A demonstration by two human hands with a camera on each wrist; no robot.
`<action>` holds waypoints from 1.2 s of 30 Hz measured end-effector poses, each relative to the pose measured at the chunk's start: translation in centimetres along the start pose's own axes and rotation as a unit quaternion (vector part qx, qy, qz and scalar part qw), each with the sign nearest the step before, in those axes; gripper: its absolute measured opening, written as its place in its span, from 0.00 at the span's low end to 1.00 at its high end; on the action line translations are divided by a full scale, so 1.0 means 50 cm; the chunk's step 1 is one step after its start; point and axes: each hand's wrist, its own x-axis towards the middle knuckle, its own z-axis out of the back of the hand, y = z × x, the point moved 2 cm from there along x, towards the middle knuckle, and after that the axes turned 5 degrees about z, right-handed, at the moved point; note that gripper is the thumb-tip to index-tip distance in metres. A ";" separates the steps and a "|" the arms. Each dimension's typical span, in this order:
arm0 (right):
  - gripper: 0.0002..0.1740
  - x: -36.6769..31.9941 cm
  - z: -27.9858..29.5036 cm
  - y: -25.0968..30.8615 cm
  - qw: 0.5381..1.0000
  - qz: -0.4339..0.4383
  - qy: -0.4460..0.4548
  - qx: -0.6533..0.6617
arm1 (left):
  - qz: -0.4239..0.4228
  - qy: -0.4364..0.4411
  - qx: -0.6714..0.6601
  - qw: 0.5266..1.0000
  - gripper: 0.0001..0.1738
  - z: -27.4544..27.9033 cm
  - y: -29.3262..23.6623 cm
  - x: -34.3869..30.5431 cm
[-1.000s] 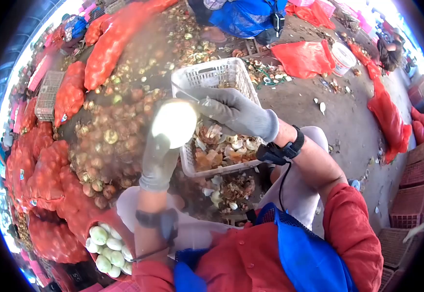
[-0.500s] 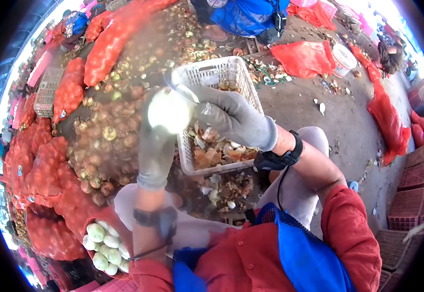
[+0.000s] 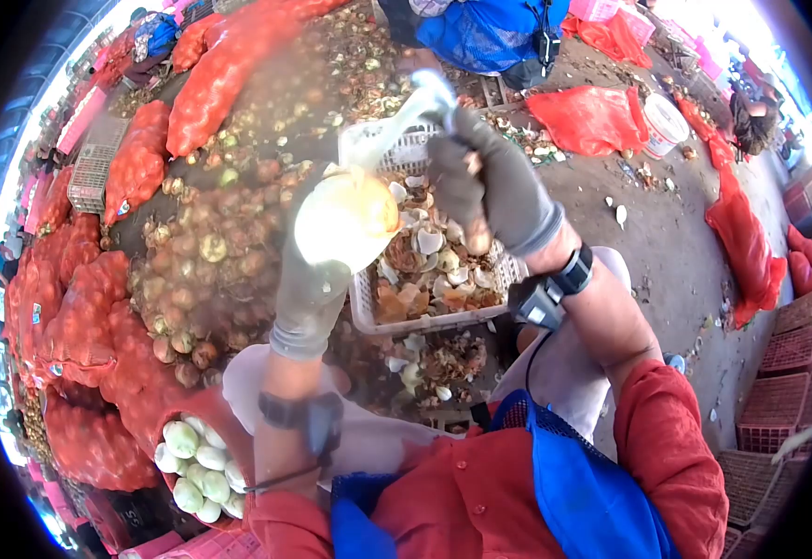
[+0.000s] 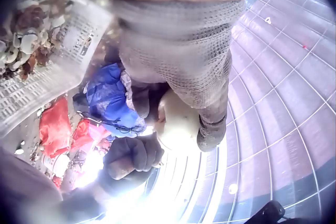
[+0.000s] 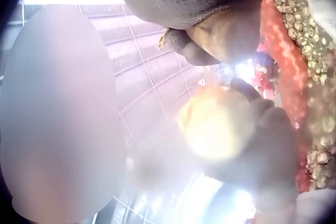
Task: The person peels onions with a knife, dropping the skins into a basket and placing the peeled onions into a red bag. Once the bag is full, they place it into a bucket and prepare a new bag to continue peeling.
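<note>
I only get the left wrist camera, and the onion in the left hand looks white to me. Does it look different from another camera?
Observer: Yes. In the right wrist view, the onion has an orange-looking patch on its upper left edge, though glare hides much of the rest.

Child: Ooh! And are there more white ones anywhere? I can't find any.

Observer: Yes. The head view shows a bunch of pale onions in a red container, next to the person's left forearm. I can't tell whether it's a bag or a bucket.
</note>
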 end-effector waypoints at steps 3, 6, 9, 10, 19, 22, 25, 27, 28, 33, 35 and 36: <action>0.25 0.007 0.065 0.068 0.993 0.072 -0.069 -0.056 | -0.032 0.010 0.054 0.998 0.54 -0.001 0.001 -0.002; 0.24 -0.008 0.072 0.056 0.923 0.083 -0.134 -0.351 | -0.097 -0.040 0.184 0.977 0.54 0.027 0.019 0.014; 0.40 -0.008 0.015 -0.052 0.814 0.229 -0.065 -0.530 | -0.097 -0.096 0.229 0.964 0.51 0.039 0.029 0.014; 0.41 -0.032 0.018 -0.062 0.826 0.170 -0.051 -0.536 | -0.073 -0.110 0.189 0.973 0.48 0.037 0.029 0.014; 0.37 -0.032 -0.043 -0.084 0.668 0.321 0.071 -0.667 | 0.008 -0.042 0.019 0.999 0.43 0.035 0.042 0.001; 0.30 -0.023 -0.043 -0.057 0.697 0.257 0.065 -0.666 | 0.066 -0.032 -0.023 0.997 0.50 0.039 0.051 -0.018; 0.27 -0.006 -0.029 -0.073 0.903 0.246 0.055 -0.347 | 0.036 -0.035 -0.010 0.999 0.50 0.037 0.051 -0.010; 0.28 -0.032 -0.034 -0.020 0.920 0.146 -0.003 -0.364 | 0.017 -0.048 -0.020 0.998 0.50 0.025 0.044 -0.010; 0.27 -0.026 -0.027 -0.015 0.924 0.132 -0.047 -0.356 | 0.013 -0.067 -0.076 0.995 0.46 0.010 0.037 -0.008; 0.22 -0.023 -0.007 0.022 0.952 0.120 -0.133 -0.247 | -0.169 -0.061 0.443 0.878 0.35 -0.007 -0.005 0.010; 0.20 -0.033 -0.020 0.042 0.977 0.107 -0.123 -0.134 | -0.104 -0.066 0.184 0.975 0.34 -0.036 -0.012 0.017; 0.18 -0.027 0.000 0.075 0.983 0.124 -0.108 -0.075 | -0.042 -0.076 0.042 0.995 0.34 -0.037 -0.007 0.015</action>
